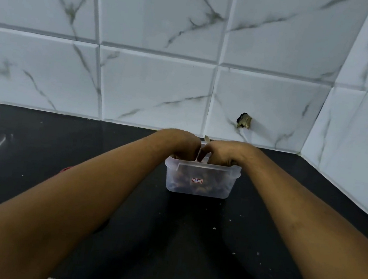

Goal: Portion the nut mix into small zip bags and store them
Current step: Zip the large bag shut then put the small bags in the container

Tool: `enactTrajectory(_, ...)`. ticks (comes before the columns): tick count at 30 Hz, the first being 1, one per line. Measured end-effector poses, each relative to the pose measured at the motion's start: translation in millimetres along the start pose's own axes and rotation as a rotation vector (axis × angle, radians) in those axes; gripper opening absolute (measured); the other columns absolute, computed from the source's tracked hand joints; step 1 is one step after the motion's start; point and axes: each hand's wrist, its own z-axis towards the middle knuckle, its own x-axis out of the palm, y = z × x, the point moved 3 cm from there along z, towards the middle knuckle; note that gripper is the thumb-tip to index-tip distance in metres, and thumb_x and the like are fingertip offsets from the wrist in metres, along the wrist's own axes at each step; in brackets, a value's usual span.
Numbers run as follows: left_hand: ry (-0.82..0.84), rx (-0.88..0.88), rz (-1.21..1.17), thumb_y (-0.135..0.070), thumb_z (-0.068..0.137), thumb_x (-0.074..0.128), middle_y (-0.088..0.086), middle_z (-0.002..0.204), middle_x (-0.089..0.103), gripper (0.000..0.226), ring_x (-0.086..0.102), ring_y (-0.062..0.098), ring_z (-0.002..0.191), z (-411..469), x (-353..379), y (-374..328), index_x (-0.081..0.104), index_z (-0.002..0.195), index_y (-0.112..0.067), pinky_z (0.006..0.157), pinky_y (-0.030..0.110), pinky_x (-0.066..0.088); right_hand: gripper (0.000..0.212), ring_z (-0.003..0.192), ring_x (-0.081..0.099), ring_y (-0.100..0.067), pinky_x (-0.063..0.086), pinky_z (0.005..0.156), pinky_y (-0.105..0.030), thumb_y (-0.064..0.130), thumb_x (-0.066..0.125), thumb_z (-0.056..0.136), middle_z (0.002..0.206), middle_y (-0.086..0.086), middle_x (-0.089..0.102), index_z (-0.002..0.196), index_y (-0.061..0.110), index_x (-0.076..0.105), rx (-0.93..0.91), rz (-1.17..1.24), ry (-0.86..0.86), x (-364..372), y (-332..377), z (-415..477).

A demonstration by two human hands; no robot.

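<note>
While my left hand (pixel 183 145) and right hand (pixel 222 153) curl down over the tub (pixel 199 183) of nut mix (pixel 198 185) at the back of the counter (pixel 38 144), I cannot tell what my hidden fingers pinch. I judge the tub light, stiff and slick-walled, best held by its rim.

A single head-worn camera is looking forward and slightly down from the person's own standpoint, facing a tiled wall (pixel 157 85) square on. The wide lens is bending the tile lines and stretching both forearms in from the lower corners. The counter (pixel 38 144) is filling the lower half of the view, close under the camera, and a side wall (pixel 359 137) is closing the right edge. No second view is sharing the scene.
</note>
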Motion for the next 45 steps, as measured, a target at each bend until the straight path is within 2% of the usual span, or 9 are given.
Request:
enactTrajectory(3,-0.113,0.037,-0.071,-0.011,0.091,0.072,0.002,0.104,0.074,0.031,0.072,0.014,0.077,-13.7,-14.9,9.8,0.071,0.12,-0.019,0.064,0.025,0.055,0.042,0.103,0.069,-0.023,0.058,0.073,-0.029,0.002,0.067,0.093,0.117,-0.007,0.068,0.132,0.016,0.068,0.005,0.11,-0.051,-12.6,-4.6,-11.3)
enactTrajectory(11,-0.313,0.021,-0.286,-0.014,0.086,0.078,-0.001,0.089,0.077,0.019,0.076,0.016,0.073,-74.8,-49.6,67.0,0.071,0.103,-0.019,0.07,0.035,0.064,0.025,0.082,0.078,-0.021,0.064,0.073,-0.034,-0.007,0.067,0.092,0.095,-0.011,0.077,0.114,0.006,0.069,-0.163,0.394,-0.267,-50.3,44.0,-64.5)
enactTrajectory(20,-0.22,-0.286,-0.38,-0.02,0.089,0.079,0.009,0.094,0.078,0.018,0.077,0.019,0.076,-148.8,20.2,155.8,0.073,0.104,-0.012,0.057,0.03,0.061,0.024,0.077,0.077,-0.028,0.064,0.062,-0.037,-0.002,0.069,0.094,0.099,-0.021,0.074,0.118,-0.001,0.065,-0.315,0.484,-0.034,23.3,151.2,-61.3)
enactTrajectory(26,-0.172,-0.584,-0.323,-0.043,0.087,0.076,0.008,0.073,0.074,0.038,0.076,0.025,0.064,-199.4,75.7,204.1,0.074,0.096,-0.007,0.07,0.042,0.065,0.029,0.072,0.075,-0.035,0.063,0.052,-0.039,0.01,0.068,0.098,0.097,-0.031,0.073,0.111,-0.015,0.062,-0.11,0.411,0.017,84.6,195.6,-30.9)
enactTrajectory(30,-0.134,-0.666,-0.377,-0.047,0.088,0.074,0.012,0.077,0.071,0.043,0.074,0.028,0.067,-210.6,96.8,210.7,0.067,0.087,-0.005,0.053,0.032,0.059,0.022,0.059,0.072,-0.033,0.06,0.047,-0.035,0.013,0.067,0.098,0.085,-0.025,0.071,0.094,-0.003,0.053,-0.012,0.379,-0.06,98.7,206.7,-21.7)
enactTrajectory(33,-0.154,-0.674,-0.396,-0.045,0.091,0.071,0.013,0.075,0.067,0.042,0.068,0.027,0.062,-211.8,98.7,206.0,0.061,0.081,-0.006,0.048,0.029,0.052,0.021,0.075,0.074,-0.031,0.061,0.049,-0.036,0.011,0.069,0.097,0.095,-0.022,0.069,0.107,-0.005,0.061,-0.026,0.521,-0.062,104.6,210.9,-16.3)
enactTrajectory(36,-0.16,-0.663,-0.582,-0.029,0.098,0.066,0.015,0.079,0.061,0.032,0.062,0.026,0.064,-209.8,101.5,204.1,0.058,0.085,-0.001,0.048,0.033,0.055,0.004,0.079,0.066,-0.024,0.061,0.051,-0.038,0.003,0.061,0.098,0.092,-0.014,0.063,0.1,0.004,0.065,-0.082,0.725,-0.086,107.9,209.8,-14.9)
enactTrajectory(41,-0.248,-0.609,-0.891,-0.004,0.1,0.052,0.016,0.075,0.053,0.015,0.05,0.021,0.047,-208.0,100.0,212.0,0.065,0.102,0.004,0.042,0.022,0.043,0.036,0.077,0.069,-0.024,0.065,0.062,-0.04,-0.014,0.039,0.094,0.097,-0.015,0.064,0.102,0.004,0.068,-0.242,0.946,-0.253,75.3,193.9,-23.9)
enactTrajectory(45,-0.265,-0.501,-1.307,-0.004,0.104,0.05,0.011,0.092,0.063,0.02,0.057,0.015,0.064,-203.1,75.8,196.0,0.065,0.111,-0.015,0.043,0.021,0.048,0.019,0.091,0.074,-0.022,0.066,0.071,-0.042,0.004,0.077,0.088,0.112,-0.007,0.069,0.099,0.02,0.075,-0.506,0.729,-0.403,32.4,176.3,-42.2)
